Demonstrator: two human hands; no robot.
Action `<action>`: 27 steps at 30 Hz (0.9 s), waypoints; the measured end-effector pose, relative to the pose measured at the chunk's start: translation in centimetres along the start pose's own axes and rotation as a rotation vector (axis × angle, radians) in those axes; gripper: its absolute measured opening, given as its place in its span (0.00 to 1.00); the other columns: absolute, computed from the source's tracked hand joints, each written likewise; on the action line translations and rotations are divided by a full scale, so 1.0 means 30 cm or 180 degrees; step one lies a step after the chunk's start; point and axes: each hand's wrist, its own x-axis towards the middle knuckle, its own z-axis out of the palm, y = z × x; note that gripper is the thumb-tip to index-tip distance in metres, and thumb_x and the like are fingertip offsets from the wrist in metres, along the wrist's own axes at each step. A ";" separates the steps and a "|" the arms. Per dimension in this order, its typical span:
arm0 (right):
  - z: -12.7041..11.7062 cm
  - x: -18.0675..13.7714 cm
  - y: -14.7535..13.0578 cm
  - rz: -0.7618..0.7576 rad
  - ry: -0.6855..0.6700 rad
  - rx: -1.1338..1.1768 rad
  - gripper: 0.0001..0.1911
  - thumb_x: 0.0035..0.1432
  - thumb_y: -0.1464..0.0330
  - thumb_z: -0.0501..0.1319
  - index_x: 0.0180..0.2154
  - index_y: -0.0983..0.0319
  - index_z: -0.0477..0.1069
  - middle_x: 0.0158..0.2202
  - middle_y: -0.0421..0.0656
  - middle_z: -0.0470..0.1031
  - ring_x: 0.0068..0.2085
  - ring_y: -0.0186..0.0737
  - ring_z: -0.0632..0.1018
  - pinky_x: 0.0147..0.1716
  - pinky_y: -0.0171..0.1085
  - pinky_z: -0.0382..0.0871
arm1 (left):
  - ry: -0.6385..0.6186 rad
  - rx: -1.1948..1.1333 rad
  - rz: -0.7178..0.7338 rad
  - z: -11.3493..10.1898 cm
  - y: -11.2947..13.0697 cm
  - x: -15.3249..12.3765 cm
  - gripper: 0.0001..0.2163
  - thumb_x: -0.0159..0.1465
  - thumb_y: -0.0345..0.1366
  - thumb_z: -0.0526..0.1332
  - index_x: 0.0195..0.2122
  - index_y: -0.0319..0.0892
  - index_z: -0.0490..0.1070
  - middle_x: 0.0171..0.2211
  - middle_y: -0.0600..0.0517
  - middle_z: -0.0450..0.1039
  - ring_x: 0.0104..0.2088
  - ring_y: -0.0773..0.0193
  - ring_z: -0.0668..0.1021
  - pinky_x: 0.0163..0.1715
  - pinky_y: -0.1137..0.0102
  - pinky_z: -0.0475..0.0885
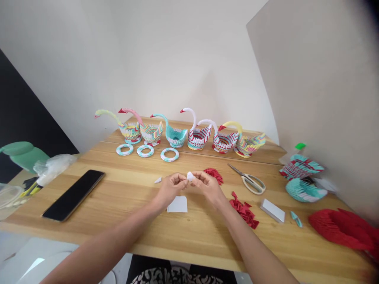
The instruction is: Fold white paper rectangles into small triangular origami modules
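A small folded piece of white paper (190, 176) is pinched between my two hands above the middle of the table. My left hand (171, 188) grips its left side with thumb and fingers, and my right hand (208, 186) grips its right side. Just below my left hand lies a stack of white paper slips (177, 204). Left of that hand rests a small folded white paper piece (158, 180). Red folded paper pieces (244, 211) lie in a loose heap by my right forearm, and a red paper pile (213, 175) sits behind my right hand.
Several folded-paper swans (175, 138) line the table's back, with three paper rings (169, 154) before them. Scissors (250, 180), a white box (272, 210) and a red paper form (340, 227) are to the right. A phone (74, 195) lies at left.
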 end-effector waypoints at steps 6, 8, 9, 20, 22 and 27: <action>-0.001 -0.014 -0.006 -0.0265 0.0172 -0.0722 0.13 0.57 0.59 0.60 0.27 0.62 0.70 0.24 0.38 0.70 0.28 0.35 0.70 0.28 0.33 0.62 | -0.0071 0.0705 0.0404 0.013 0.007 -0.017 0.06 0.57 0.35 0.59 0.25 0.39 0.70 0.25 0.54 0.71 0.28 0.67 0.71 0.32 0.72 0.65; -0.006 -0.014 -0.007 -0.0290 0.0109 -0.0716 0.15 0.59 0.59 0.58 0.27 0.62 0.70 0.23 0.38 0.70 0.27 0.35 0.70 0.28 0.33 0.62 | -0.0064 0.0810 0.0473 0.014 0.009 -0.017 0.06 0.57 0.35 0.59 0.25 0.39 0.69 0.25 0.54 0.71 0.29 0.67 0.71 0.33 0.72 0.65; -0.008 -0.014 -0.007 -0.0290 0.0093 -0.0722 0.15 0.60 0.58 0.57 0.27 0.62 0.70 0.23 0.38 0.70 0.27 0.35 0.71 0.28 0.33 0.62 | -0.0038 0.0833 0.0487 0.014 0.010 -0.016 0.07 0.58 0.35 0.60 0.25 0.39 0.69 0.25 0.54 0.71 0.29 0.67 0.71 0.33 0.72 0.65; 0.012 -0.035 -0.035 -0.1984 0.0501 -0.1678 0.09 0.62 0.71 0.56 0.37 0.58 0.75 0.36 0.45 0.76 0.40 0.40 0.76 0.40 0.39 0.70 | -0.0182 0.0102 0.0065 -0.025 0.044 -0.001 0.18 0.59 0.49 0.59 0.23 0.38 0.71 0.21 0.53 0.70 0.24 0.68 0.69 0.28 0.72 0.64; 0.015 -0.039 -0.035 -0.2099 0.0452 -0.1763 0.10 0.62 0.72 0.55 0.38 0.58 0.75 0.37 0.45 0.76 0.40 0.41 0.77 0.40 0.40 0.71 | -0.0375 -0.0087 -0.0140 -0.029 0.046 -0.001 0.19 0.56 0.51 0.61 0.23 0.38 0.70 0.19 0.54 0.68 0.22 0.69 0.69 0.26 0.73 0.63; 0.024 -0.048 -0.018 -0.1725 0.0386 -0.1646 0.11 0.60 0.72 0.56 0.43 0.57 0.73 0.41 0.44 0.77 0.43 0.42 0.77 0.45 0.42 0.71 | -0.0513 -0.0550 -0.0406 -0.042 0.038 0.000 0.16 0.52 0.47 0.67 0.28 0.37 0.72 0.21 0.55 0.69 0.21 0.71 0.70 0.25 0.74 0.62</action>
